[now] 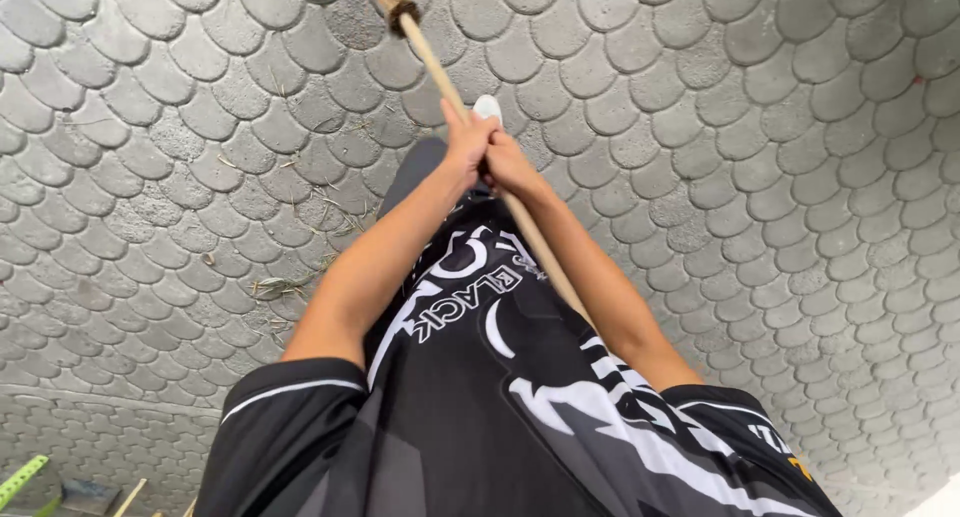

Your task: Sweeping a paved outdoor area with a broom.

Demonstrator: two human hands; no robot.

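Note:
A long wooden pole runs from the top of the head view down toward my body. A dark binding sits on it near the top edge. My left hand and my right hand grip the pole close together, the left a little higher. Both arms reach forward over my black and white shirt. The pole's lower end is hidden behind my right arm. A white shoe tip shows just above my hands.
Grey scale-shaped paving stones cover the ground all around. Dry grass bits lie on the stones at the left. A green object and thin sticks sit at the bottom left corner.

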